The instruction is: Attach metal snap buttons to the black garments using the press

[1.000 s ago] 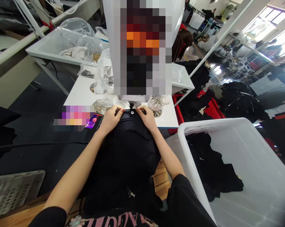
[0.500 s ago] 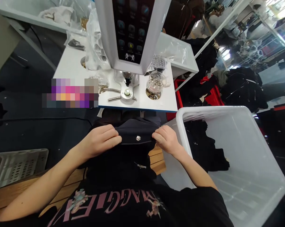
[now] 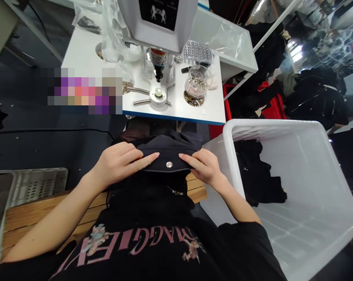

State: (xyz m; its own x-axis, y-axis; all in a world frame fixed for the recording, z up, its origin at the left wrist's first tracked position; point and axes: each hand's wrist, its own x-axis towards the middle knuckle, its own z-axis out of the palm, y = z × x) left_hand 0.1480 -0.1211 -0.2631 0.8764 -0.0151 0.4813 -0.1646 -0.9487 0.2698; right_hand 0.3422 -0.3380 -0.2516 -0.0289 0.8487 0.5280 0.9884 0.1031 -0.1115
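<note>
A dark garment [image 3: 176, 146] lies across my lap, its hemmed edge stretched between my two hands. On that edge, near the middle, sits a shiny silver snap button [image 3: 169, 164]. My left hand [image 3: 120, 162] grips the fabric left of the button, index finger stretched along the cloth. From the right, my right hand [image 3: 204, 166] holds the same edge, its index finger also pointing inward at the button. Both thumbs are partly hidden. Beyond the garment stands a white button press [image 3: 158, 95], its dark upper die above a small round lower die; neither touches the cloth.
The white table [image 3: 176, 109] has a blue front edge. A clear round tub [image 3: 198, 80] of small metal parts stands right of the press, above a hole holding more parts. A large white bin [image 3: 281, 123] with dark garments is at my right; a grey crate [image 3: 36, 187] is at left.
Both index fingers have stretched inward along the fabric, nearer the button. The view has tilted down, so the press and table appear higher. The garment remains held in both hands.
</note>
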